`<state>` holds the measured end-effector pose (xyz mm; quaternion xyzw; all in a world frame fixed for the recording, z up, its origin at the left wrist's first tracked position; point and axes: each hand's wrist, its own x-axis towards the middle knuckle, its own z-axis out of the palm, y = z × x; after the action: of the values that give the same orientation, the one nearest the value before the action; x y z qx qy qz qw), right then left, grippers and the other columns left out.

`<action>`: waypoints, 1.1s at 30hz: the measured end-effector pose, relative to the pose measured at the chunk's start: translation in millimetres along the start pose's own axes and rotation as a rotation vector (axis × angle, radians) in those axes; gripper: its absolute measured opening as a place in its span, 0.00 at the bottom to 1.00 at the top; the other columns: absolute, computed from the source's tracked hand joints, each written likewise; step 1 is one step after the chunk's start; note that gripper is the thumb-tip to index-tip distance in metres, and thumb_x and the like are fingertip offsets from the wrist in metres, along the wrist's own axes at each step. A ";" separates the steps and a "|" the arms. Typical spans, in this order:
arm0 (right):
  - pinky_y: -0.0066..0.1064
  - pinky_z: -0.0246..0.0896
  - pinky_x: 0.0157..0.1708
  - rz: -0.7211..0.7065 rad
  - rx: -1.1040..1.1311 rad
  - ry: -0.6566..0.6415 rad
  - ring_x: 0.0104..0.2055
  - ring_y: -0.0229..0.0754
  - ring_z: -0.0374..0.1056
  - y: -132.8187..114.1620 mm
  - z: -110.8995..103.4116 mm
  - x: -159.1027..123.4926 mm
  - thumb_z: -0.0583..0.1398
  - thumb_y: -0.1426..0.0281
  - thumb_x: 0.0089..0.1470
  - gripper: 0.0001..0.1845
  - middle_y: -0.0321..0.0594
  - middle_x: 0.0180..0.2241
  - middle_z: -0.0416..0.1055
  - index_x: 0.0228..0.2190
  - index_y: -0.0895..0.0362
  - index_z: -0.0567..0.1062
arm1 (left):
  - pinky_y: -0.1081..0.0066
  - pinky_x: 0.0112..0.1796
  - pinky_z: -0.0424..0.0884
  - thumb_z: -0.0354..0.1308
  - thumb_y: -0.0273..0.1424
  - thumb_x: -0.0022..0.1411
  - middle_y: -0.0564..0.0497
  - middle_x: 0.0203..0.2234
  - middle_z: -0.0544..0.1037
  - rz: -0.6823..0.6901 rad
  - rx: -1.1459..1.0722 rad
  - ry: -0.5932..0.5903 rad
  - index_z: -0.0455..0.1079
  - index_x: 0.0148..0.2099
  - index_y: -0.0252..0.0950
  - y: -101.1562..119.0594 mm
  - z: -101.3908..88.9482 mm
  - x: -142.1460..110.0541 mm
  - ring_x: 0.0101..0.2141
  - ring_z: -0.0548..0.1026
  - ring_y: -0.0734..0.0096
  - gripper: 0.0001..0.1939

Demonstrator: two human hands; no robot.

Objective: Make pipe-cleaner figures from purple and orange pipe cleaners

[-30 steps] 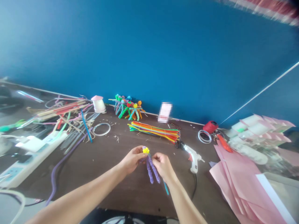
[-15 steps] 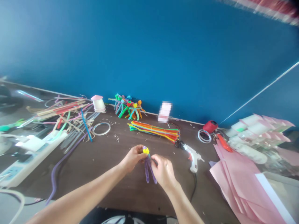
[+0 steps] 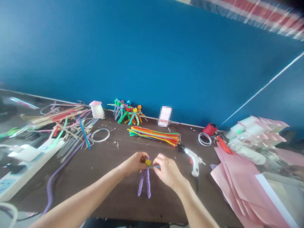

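1. Head view: we hold the purple figure (image 3: 148, 183) just above the table (image 3: 166, 202), between our two hands, its two legs hanging down and apart.
2. Our left hand (image 3: 136, 163) has its fingers closed in a pinch at the yellow part (image 3: 148, 162), near the figure's top. That grip probably steadies the figure while leaving its legs free.
3. Our right hand (image 3: 167, 169) has its fingers nearly shut on the blue stem (image 3: 156, 166), just beside the yellow part. We seem to hold it close in for fine control; our fingers hide part of it, so we cannot tell how it is fixed.
4. Beyond our hands lies the bundle (image 3: 154, 135) of coloured stems, its length running across us, likely for easy picking.
5. Right of the bundle, the glue gun (image 3: 195, 163) lies on its side, perhaps for easy reach by our right hand.
6. Small coloured figures (image 3: 129, 114) stand grouped by the wall (image 3: 142, 57), which probably spares the working space. Loose sticks (image 3: 59, 115) and the power strip (image 3: 35, 169) lie to our left, pink sheets (image 3: 239, 180) to our right.
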<state>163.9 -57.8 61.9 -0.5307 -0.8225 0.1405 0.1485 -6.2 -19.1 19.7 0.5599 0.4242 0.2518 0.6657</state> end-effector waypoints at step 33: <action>0.22 0.44 0.12 0.349 1.643 0.084 0.13 0.28 0.49 42.8 56.5 54.8 0.58 0.66 0.44 0.13 0.28 0.17 0.57 0.34 0.57 0.70 | 0.82 0.17 0.63 0.62 0.22 0.44 0.55 0.19 0.71 0.002 -0.803 -0.031 0.68 0.34 0.32 -18.4 -7.5 44.8 0.17 0.68 0.81 0.12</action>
<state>155.7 5.2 -1.3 -0.3782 -0.3588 0.6957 0.4942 7.9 16.6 -10.7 0.2593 0.2812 0.3897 0.8378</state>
